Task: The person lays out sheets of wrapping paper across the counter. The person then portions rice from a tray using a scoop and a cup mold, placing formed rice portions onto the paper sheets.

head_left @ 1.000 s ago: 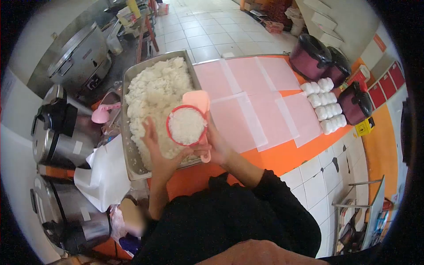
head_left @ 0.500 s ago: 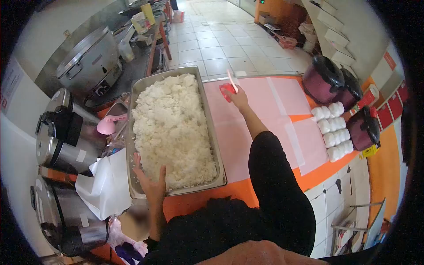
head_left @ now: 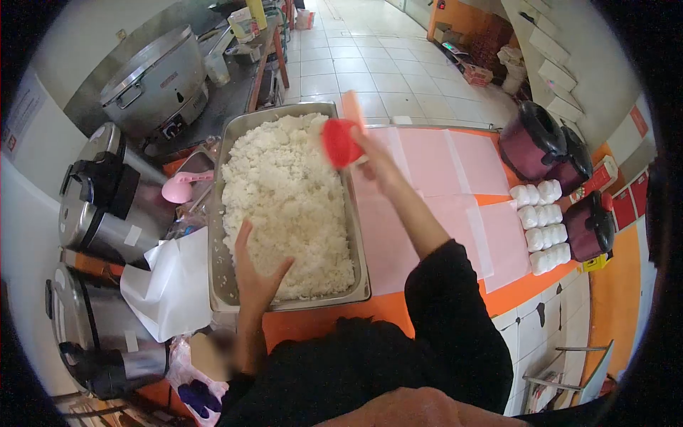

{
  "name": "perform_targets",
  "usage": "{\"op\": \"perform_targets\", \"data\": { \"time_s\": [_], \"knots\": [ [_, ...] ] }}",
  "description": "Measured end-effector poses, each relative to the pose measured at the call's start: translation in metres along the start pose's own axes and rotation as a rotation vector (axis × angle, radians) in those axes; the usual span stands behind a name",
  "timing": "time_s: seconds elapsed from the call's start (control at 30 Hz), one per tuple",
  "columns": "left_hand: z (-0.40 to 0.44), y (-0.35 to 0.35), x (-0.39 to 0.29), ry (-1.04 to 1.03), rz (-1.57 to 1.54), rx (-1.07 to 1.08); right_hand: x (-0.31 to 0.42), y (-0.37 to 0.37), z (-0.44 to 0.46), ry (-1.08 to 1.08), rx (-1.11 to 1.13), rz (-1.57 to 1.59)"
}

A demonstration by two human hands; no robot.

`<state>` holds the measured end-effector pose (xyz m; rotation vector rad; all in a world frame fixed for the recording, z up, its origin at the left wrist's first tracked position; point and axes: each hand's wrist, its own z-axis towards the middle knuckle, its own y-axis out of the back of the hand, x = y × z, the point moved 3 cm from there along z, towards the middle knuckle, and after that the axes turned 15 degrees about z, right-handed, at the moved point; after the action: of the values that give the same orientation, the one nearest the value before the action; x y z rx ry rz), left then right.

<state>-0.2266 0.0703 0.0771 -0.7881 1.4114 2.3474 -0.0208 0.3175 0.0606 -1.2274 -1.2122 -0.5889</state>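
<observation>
A deep metal tray (head_left: pixel 363 267) holds a large heap of white rice (head_left: pixel 288 206). My left hand (head_left: pixel 257 274) is over the tray's near left part, fingers spread, holding nothing. Above the tray's right edge, my right hand (head_left: pixel 373 160) grips a red bowl (head_left: pixel 341 142) together with a pale pink paddle (head_left: pixel 352 110). The bowl is tilted and slightly blurred; its inside is hidden. Overlapping pink paper sheets (head_left: pixel 448 213) lie to the right of the tray on the orange tabletop (head_left: pixel 388 307).
White wrapped bundles (head_left: pixel 541 224) stand in rows at the right, beside dark red pots (head_left: pixel 530 146). Steel cookers (head_left: pixel 107 220), a pink scoop (head_left: pixel 178 189) and white paper (head_left: pixel 171 285) are at the left. A large cooker (head_left: pixel 156 85) stands behind.
The rice-filled bowl was first between both hands over the tray. My right hand then took it to the far sheets, and now has it back at the tray's edge. My left hand stayed over the tray.
</observation>
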Motion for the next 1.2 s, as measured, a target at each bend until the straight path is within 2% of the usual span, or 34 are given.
{"op": "perform_targets", "data": {
  "time_s": [0.03, 0.1, 0.13, 0.23, 0.33, 0.37, 0.47, 0.57, 0.67, 0.87, 0.97, 1.07, 1.1, 1.17, 1.2],
  "knots": [
    [0.009, -0.002, -0.013, -0.020, -0.013, 0.025, -0.004, -0.034, -0.026, -0.070, 0.161, 0.140],
    [0.018, -0.024, -0.014, 0.006, -0.283, -0.033, 0.003, -0.106, -0.093, -0.241, 0.228, 0.438],
    [0.022, -0.028, -0.015, 0.021, -0.417, -0.069, -0.010, -0.114, -0.100, -0.271, 0.260, 0.383],
    [0.020, -0.002, -0.011, 0.166, -0.578, -0.360, -0.028, -0.120, -0.104, -0.404, 0.345, 0.155],
    [0.013, 0.037, 0.017, 0.055, -0.314, -0.403, -0.032, -0.088, -0.073, 0.089, 0.319, -0.358],
    [0.010, 0.046, 0.023, 0.045, -0.117, -0.388, -0.030, -0.081, -0.070, 0.266, 0.251, -0.548],
    [-0.008, 0.058, 0.033, 0.018, 0.449, -0.302, -0.024, -0.081, -0.072, 0.490, 0.133, -1.387],
    [-0.018, 0.022, 0.066, 0.179, 0.537, 0.072, -0.077, -0.092, -0.052, 0.462, 0.256, -1.550],
    [-0.008, 0.000, 0.069, 0.202, 0.588, 0.227, -0.078, -0.132, -0.084, 0.353, 0.404, -1.504],
    [-0.006, -0.002, 0.065, 0.185, 0.439, 0.192, -0.108, -0.153, -0.141, 0.451, 0.646, -1.517],
    [-0.012, 0.003, 0.068, 0.064, 0.348, 0.184, -0.094, -0.148, -0.150, 0.405, 0.636, -1.560],
    [-0.012, 0.005, 0.065, -0.084, 0.224, 0.270, -0.045, -0.127, -0.140, 0.066, 0.607, -1.754],
    [-0.014, 0.004, 0.063, -0.126, 0.172, 0.312, -0.037, -0.115, -0.139, 0.017, 0.506, -1.733],
    [-0.011, -0.002, 0.062, -0.036, 0.183, 0.416, -0.030, -0.096, -0.141, -0.087, 0.306, -1.678],
    [-0.011, -0.004, 0.060, 0.005, 0.192, 0.469, -0.040, -0.096, -0.144, -0.062, 0.314, -1.653]
  ]
}}
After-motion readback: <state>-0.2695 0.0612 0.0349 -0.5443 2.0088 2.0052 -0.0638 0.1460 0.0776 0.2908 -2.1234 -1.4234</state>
